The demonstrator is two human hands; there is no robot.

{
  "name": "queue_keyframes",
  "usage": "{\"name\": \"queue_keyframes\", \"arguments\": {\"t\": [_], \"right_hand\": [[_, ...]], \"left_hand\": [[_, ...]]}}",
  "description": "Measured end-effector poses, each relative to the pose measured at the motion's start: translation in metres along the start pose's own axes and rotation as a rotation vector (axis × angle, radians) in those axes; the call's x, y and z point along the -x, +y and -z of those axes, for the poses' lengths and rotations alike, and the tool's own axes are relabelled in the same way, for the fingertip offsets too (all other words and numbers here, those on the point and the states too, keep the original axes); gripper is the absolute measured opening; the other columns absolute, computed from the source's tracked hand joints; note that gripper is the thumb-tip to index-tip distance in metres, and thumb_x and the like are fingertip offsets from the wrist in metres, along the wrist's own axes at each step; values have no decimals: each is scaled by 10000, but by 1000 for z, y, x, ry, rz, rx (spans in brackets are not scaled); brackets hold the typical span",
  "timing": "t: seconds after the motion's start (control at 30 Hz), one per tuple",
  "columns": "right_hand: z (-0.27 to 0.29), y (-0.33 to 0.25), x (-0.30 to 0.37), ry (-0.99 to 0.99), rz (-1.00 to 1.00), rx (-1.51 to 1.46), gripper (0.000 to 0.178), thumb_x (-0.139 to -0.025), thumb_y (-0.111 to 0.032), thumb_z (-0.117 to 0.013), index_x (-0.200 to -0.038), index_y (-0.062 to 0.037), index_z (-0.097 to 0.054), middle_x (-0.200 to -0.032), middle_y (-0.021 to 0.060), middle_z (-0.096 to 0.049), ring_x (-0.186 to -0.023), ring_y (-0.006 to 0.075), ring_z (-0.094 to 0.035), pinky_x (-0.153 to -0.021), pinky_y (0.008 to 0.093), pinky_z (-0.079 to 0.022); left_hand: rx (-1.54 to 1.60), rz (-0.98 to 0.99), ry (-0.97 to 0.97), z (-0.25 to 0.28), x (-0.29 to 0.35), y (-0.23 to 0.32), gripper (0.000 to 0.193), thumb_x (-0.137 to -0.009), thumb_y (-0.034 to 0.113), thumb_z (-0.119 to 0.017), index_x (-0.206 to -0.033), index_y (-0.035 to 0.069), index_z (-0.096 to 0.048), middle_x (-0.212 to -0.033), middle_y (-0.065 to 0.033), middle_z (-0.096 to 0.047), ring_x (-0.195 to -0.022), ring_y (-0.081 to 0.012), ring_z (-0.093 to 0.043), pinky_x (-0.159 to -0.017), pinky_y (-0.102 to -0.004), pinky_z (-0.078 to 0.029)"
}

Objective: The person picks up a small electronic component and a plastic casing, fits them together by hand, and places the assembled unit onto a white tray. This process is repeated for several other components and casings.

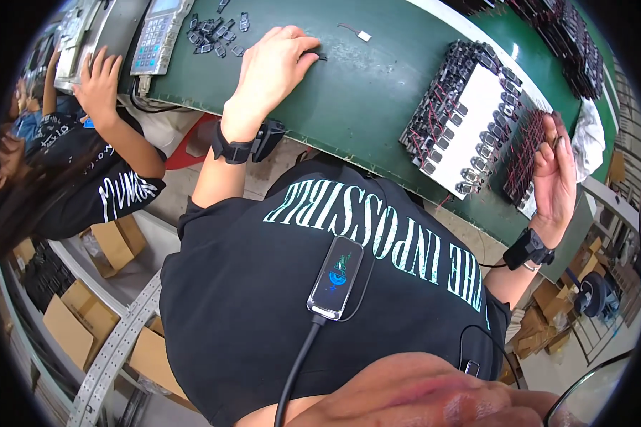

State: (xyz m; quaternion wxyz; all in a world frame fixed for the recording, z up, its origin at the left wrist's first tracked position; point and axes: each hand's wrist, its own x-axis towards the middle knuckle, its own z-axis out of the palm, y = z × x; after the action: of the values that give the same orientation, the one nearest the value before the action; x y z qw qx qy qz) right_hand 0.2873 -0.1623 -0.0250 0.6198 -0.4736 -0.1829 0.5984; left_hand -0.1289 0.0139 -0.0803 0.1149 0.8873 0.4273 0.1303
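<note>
My left hand (281, 64) is over the green table, thumb and forefinger pinched on a small black part (322, 57). Left of that hand lies a loose pile of small black plastic housings (210, 35). Beyond its fingertips rests a small white piece with thin wires (363, 36). At the right, my right hand (554, 178) is raised beside a bundle of red-wired parts (523, 153). Its fingers are drawn together, and what they hold, if anything, cannot be made out. Between my hands, a white board (470, 99) carries rows of black modules with red wires.
A grey keypad device (160, 39) stands at the table's (349, 107) left end. Beside it, a co-worker's hand (100, 85) reaches in. More black parts (563, 43) are stacked at the far right, above a white bag (590, 139). Cardboard boxes (78, 324) sit lower left.
</note>
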Motion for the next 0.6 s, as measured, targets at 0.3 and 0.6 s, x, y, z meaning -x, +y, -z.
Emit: {"name": "queue_keyframes", "arguments": {"t": [0.3, 0.6], "right_hand": [[-13, 10, -9, -80, 43, -100, 485, -994, -76, -485, -1428, 79, -335, -1437, 252, -426, -1084, 210, -602, -941, 265, -509], [-17, 4, -3, -55, 83, 117, 448, -1002, -125, -501, -1392, 68, -393, -1384, 253, -484, -1193, 280, -582, -962, 308, -521]], "left_hand": [[-6, 37, -93, 2, -8, 22, 88, -844, 129, -663, -903, 70, -637, -881, -81, -616, -878, -283, -610, -745, -382, -500], [138, 0, 22, -18, -7, 46, 147, -843, 140, -697, -959, 63, -651, -963, -79, -655, -922, -277, -632, -769, -358, -513]]}}
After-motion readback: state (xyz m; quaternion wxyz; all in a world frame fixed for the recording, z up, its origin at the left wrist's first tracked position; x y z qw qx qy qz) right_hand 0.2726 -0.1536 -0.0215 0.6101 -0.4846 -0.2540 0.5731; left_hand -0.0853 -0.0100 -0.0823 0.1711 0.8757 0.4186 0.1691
